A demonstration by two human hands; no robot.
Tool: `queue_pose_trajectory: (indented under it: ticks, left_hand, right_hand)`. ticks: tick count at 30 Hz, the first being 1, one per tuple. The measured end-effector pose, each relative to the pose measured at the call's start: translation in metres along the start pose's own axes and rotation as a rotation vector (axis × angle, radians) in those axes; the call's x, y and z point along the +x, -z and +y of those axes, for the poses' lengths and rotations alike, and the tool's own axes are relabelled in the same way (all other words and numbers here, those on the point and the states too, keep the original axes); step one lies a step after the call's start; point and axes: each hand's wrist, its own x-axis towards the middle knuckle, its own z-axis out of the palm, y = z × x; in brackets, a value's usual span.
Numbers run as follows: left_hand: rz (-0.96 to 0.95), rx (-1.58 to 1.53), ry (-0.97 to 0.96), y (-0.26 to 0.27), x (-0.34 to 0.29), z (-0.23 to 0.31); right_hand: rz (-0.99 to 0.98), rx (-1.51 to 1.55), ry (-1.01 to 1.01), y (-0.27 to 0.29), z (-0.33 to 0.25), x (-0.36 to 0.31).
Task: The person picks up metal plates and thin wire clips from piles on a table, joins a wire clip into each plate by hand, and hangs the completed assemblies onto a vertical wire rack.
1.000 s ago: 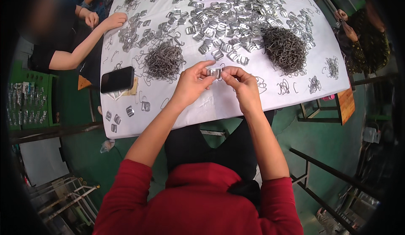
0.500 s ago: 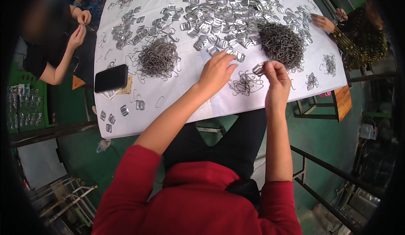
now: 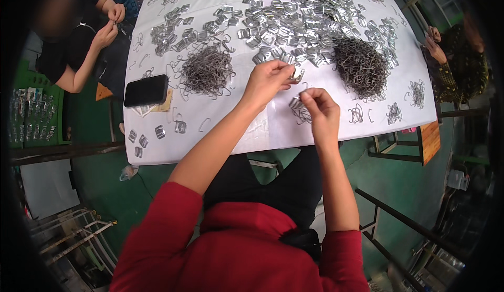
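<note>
My left hand (image 3: 266, 83) pinches a shiny silver metal buckle (image 3: 297, 75) just in front of the big spread of buckles. Lower and to the right, my right hand (image 3: 323, 112) grips another metal buckle (image 3: 295, 102) between thumb and fingers. A thin bent wire shows close above that buckle; whether it is joined to it I cannot make out. Beneath the right hand lies a small heap of wire hooks (image 3: 303, 115), partly covered by it. The two hands are near each other but apart.
Loose buckles (image 3: 283, 8) cover the far middle of the white-covered table (image 3: 231, 129). Dark wire hooks form a pile at left (image 3: 207, 70) and a denser one at right (image 3: 361, 67). A black phone (image 3: 146, 90) lies at left, near several single buckles. Co-workers sit on both sides.
My left hand has picked up a buckle from the spread. My right hand has moved left and slightly nearer me, carrying its buckle toward the left hand. The view has shifted slightly.
</note>
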Motion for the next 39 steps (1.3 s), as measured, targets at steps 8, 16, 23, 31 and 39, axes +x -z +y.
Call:
queue_pose_trajectory:
  ticks: [8, 16, 23, 31, 39]
  left_hand:
    - [0.083, -0.170, -0.160, 0.038, -0.036, 0.007]
    - [0.457, 0.048, -0.398, 0.118, -0.080, 0.036]
    - [0.595, 0.047, -0.395, 0.161, -0.114, 0.031]
    - [0.448, -0.089, -0.348, 0.138, -0.123, 0.018]
    - [0.282, -0.107, -0.320, 0.098, -0.114, 0.018]
  right_hand:
    - [-0.118, -0.127, 0.054, -0.054, -0.001, 0.007]
    - [-0.280, -0.513, 0.153, -0.098, 0.028, 0.036]
    - [-0.229, -1.124, 0.065, -0.151, 0.034, 0.056]
    - [-0.525, -0.633, -0.030, -0.103, 0.025, 0.066]
    - [-0.450, 0.126, -0.213, -0.099, -0.061, -0.004]
